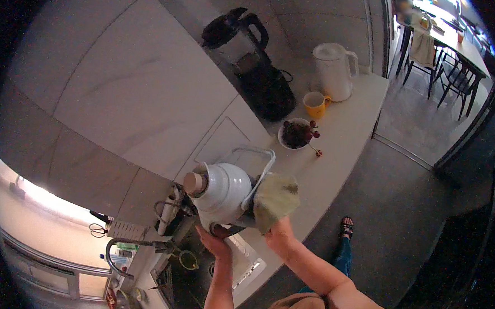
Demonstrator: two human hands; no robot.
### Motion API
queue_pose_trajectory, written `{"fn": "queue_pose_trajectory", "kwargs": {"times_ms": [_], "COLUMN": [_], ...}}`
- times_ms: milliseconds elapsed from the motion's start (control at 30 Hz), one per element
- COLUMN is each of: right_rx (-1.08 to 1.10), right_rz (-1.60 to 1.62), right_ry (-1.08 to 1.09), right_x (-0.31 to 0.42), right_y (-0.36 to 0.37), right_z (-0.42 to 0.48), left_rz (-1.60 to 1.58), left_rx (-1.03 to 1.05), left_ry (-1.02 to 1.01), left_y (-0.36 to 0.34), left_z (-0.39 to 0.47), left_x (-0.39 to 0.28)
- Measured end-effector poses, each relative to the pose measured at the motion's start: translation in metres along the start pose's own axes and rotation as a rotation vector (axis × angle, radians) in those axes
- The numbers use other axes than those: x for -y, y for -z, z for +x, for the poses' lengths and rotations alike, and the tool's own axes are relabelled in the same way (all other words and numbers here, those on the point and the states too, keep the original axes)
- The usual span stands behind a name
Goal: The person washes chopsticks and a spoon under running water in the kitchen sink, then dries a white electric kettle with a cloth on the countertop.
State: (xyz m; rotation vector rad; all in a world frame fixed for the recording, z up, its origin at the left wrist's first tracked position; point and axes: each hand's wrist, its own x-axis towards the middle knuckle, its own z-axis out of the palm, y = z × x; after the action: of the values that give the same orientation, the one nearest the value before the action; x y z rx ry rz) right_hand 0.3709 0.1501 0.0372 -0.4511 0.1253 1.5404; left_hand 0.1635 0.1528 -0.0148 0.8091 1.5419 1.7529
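Observation:
A pale thermos jug (224, 191) with a cork-coloured stopper and a bail handle is tilted over the counter beside the sink. My left hand (217, 240) grips its dark side handle from below. A yellow-green cloth (276, 198) is in my right hand (280, 236) and lies against the jug's base end; the cloth hides most of the fingers.
The sink (195, 277) with its faucet (129, 242) lies at lower left. Further along the counter (331, 159) stand a bowl of grapes (295, 134), a yellow mug (315, 104), a white pitcher (333, 73) and a black blender (263, 84).

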Motion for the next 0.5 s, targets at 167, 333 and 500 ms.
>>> {"fn": "queue_pose_trajectory", "kwargs": {"times_ms": [167,333,500], "right_rx": [0.199,0.171,0.369], "right_rz": [-0.036,-0.032,-0.016], "right_ry": [-0.054,-0.115,-0.057], "right_x": [0.024,0.027,0.052], "right_y": [-0.015,-0.018,-0.042], "right_z": [0.026,0.056,0.084], "left_rz": [0.453,0.46,0.868], "left_rx": [-0.104,-0.116,-0.129], "left_ry": [-0.296,-0.301,-0.723], "left_y": [-0.018,-0.009,0.012], "left_z": [-0.015,-0.012,0.001], "left_x": [-0.004,0.007,0.033]}}
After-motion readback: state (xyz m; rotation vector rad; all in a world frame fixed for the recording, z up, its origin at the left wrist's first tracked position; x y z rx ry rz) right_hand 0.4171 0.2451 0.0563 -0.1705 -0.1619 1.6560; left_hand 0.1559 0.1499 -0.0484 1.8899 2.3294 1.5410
